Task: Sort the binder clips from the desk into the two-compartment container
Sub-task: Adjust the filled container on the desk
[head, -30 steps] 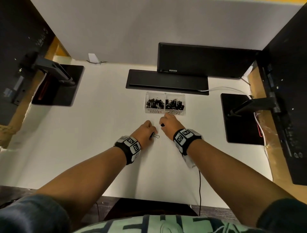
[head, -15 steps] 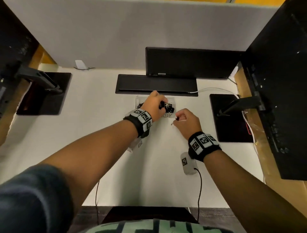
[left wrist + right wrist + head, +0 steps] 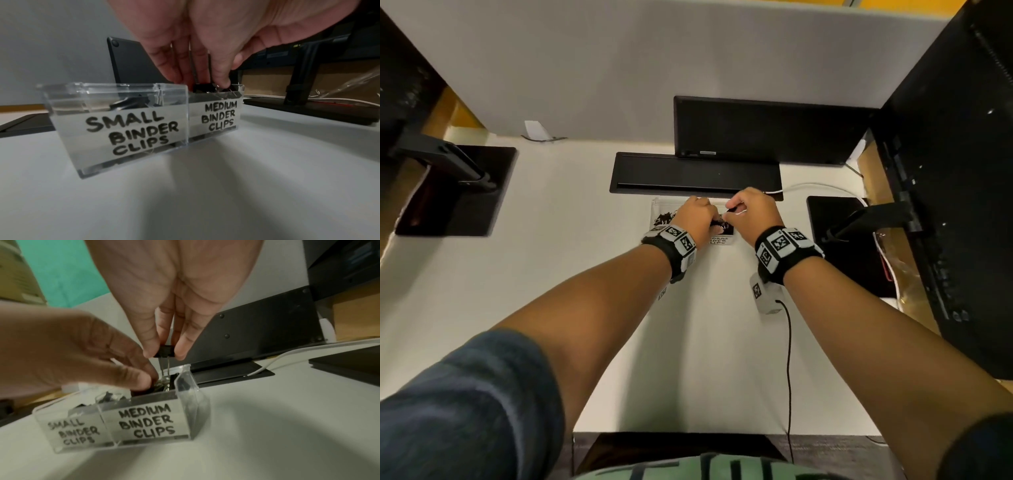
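**Both hands drop clips at the box**

A clear box (image 3: 659, 205) sits on the white desk (image 3: 551, 274), just in front of a flat black bar (image 3: 695, 173). The box has two parts. The part on the person's left says "SMALL BINDER CLIPS" (image 3: 131, 129). The part on the person's right says "MEDIUM BINDER CLIPS" (image 3: 147, 421). Black clips lie in both parts.

The left hand (image 3: 693, 217) is over the medium part of the box. Its fingers (image 3: 221, 76) point down and pinch a black clip (image 3: 203, 88) right at the top edge of that part. The clip's wire arms run up between the fingers.

The right hand (image 3: 751, 214) is also over the medium part, close beside the left hand. Its thumb and one finger (image 3: 182, 347) pinch a small black clip (image 3: 164, 351). This clip hangs a little above the box, and its two wire arms point down toward the pile inside.

A white cord (image 3: 815, 186) lies behind the box, off to the person's right of it. A black stand (image 3: 846, 240) sits farther to that side. Another black stand (image 3: 455, 192) sits well away on the left.
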Motion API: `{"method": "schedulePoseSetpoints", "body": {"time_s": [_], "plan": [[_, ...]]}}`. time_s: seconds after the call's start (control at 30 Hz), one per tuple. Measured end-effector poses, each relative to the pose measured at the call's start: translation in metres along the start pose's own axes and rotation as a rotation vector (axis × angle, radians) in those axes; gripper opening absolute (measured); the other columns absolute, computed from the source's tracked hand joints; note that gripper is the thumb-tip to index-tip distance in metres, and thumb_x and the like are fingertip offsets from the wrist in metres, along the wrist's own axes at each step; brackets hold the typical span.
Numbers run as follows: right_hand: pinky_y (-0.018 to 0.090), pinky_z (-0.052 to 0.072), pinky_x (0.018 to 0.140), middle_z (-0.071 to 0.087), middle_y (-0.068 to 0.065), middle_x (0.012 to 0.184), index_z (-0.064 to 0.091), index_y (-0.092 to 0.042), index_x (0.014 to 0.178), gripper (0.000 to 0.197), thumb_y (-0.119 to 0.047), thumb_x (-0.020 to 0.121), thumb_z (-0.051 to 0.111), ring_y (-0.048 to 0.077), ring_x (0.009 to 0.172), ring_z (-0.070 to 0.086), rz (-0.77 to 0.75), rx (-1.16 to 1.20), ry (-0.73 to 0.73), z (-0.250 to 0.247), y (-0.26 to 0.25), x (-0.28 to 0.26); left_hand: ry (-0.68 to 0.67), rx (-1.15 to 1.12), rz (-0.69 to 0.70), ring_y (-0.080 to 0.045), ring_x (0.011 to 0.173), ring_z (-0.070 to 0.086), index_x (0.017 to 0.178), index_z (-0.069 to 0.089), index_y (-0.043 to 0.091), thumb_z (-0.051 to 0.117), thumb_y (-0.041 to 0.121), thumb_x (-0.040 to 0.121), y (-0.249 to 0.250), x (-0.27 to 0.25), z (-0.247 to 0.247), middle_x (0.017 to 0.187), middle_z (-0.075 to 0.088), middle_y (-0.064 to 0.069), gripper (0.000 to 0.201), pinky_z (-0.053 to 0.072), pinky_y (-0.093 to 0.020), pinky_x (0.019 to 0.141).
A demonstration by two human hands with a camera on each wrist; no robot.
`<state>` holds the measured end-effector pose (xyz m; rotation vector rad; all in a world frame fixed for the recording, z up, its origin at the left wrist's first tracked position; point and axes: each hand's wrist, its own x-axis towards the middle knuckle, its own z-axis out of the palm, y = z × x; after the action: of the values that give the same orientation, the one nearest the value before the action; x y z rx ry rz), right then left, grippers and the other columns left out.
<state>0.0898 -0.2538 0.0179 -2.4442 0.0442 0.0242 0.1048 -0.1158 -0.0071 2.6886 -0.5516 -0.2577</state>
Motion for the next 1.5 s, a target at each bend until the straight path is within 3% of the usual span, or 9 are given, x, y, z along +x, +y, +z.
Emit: {"method": "schedulePoseSetpoints", "body": {"time_s": [0.17, 0.43, 0.6, 0.87, 1.07, 1.17, 1.23, 1.37, 1.5], "plan": [[0.031, 0.045, 0.092, 0.061, 0.006, 0.114, 0.068, -0.013, 0.106, 0.022, -0.017, 0.084, 0.068, 0.022, 0.108, 0.056, -0.048, -0.191, -0.128, 0.016, -0.003, 0.001, 0.098, 0.008, -0.061, -0.024, 0.118, 0.045, 0.119, 0.063, 0.022, 0.052, 0.024, 0.092, -0.017, -0.011, -0.009, 0.123, 0.058, -0.003, 0.029, 0.039, -0.037, 0.1], [0.035, 0.038, 0.104, 0.06, 0.006, 0.12, 0.064, -0.015, 0.118, 0.029, -0.022, 0.09, 0.06, 0.023, 0.121, 0.045, -0.158, -0.191, -0.177, 0.02, -0.007, 0.003, 0.338, -0.382, -0.58, -0.025, 0.123, 0.048, 0.11, 0.065, 0.018, 0.056, 0.013, 0.091, -0.063, -0.022, -0.044, 0.126, 0.057, -0.006, 0.022, 0.04, -0.037, 0.103], [0.035, 0.038, 0.106, 0.06, 0.009, 0.123, 0.067, -0.01, 0.113, 0.024, -0.011, 0.093, 0.054, 0.024, 0.119, 0.049, -0.178, -0.237, -0.228, 0.029, -0.008, 0.006, 0.179, -0.534, -0.682, -0.02, 0.097, 0.057, 0.12, 0.055, 0.012, 0.054, 0.018, 0.092, -0.074, -0.023, -0.037, 0.121, 0.06, -0.007, 0.029, 0.042, -0.027, 0.084], [0.033, 0.042, 0.103, 0.062, 0.006, 0.124, 0.064, -0.014, 0.116, 0.026, -0.014, 0.093, 0.053, 0.022, 0.116, 0.054, -0.154, -0.173, -0.25, 0.027, -0.005, 0.009, 0.055, -0.614, -0.727, -0.027, 0.106, 0.062, 0.126, 0.048, 0.013, 0.06, 0.013, 0.087, -0.075, -0.024, -0.033, 0.119, 0.062, -0.008, 0.041, 0.05, -0.036, 0.096], [0.027, 0.048, 0.091, 0.068, 0.003, 0.111, 0.068, -0.013, 0.108, 0.023, -0.021, 0.093, 0.053, 0.017, 0.103, 0.061, 0.215, 0.246, 0.106, 0.016, 0.015, 0.015, 0.064, -0.66, -0.744, -0.028, 0.098, 0.064, 0.102, 0.06, 0.012, 0.055, 0.031, 0.091, -0.083, -0.017, -0.035, 0.104, 0.067, -0.01, 0.022, 0.049, -0.038, 0.096], [0.032, 0.042, 0.085, 0.063, 0.007, 0.089, 0.063, -0.013, 0.078, 0.038, -0.037, 0.097, 0.04, 0.022, 0.087, 0.057, 0.484, 0.257, -0.095, 0.02, 0.019, 0.028, 0.047, -0.694, -0.752, -0.027, 0.081, 0.058, 0.073, 0.054, 0.01, 0.045, 0.035, 0.096, -0.08, -0.012, -0.039, 0.084, 0.06, -0.013, 0.035, 0.044, -0.03, 0.079], [0.037, 0.043, 0.081, 0.059, 0.004, 0.079, 0.061, -0.013, 0.079, 0.045, -0.045, 0.097, 0.035, 0.02, 0.074, 0.055, 0.579, 0.342, -0.177, 0.025, 0.018, 0.036, 0.035, -0.719, -0.777, -0.031, 0.091, 0.062, 0.091, 0.061, 0.005, 0.044, 0.036, 0.097, -0.075, -0.008, -0.042, 0.095, 0.064, -0.018, 0.036, 0.047, -0.032, 0.084], [0.033, 0.049, 0.086, 0.068, -0.002, 0.102, 0.057, -0.009, 0.124, 0.042, -0.035, 0.095, 0.043, 0.012, 0.075, 0.055, 0.583, 0.649, -0.087, 0.024, 0.019, 0.039, 0.047, -0.829, -0.75, -0.033, 0.111, 0.061, 0.128, 0.048, 0.004, 0.057, 0.01, 0.091, -0.082, -0.001, -0.044, 0.124, 0.062, -0.017, 0.039, 0.051, -0.037, 0.096], [0.03, 0.044, 0.097, 0.066, -0.001, 0.12, 0.056, -0.015, 0.127, 0.036, -0.025, 0.099, 0.037, 0.013, 0.109, 0.057, 0.477, 0.752, -0.065, 0.009, 0.012, 0.029, 0.193, -1.062, -0.717, -0.014, 0.087, 0.057, 0.123, 0.057, 0.012, 0.052, 0.017, 0.094, -0.07, -0.004, -0.054, 0.11, 0.062, -0.002, 0.031, 0.051, -0.016, 0.059]]}}
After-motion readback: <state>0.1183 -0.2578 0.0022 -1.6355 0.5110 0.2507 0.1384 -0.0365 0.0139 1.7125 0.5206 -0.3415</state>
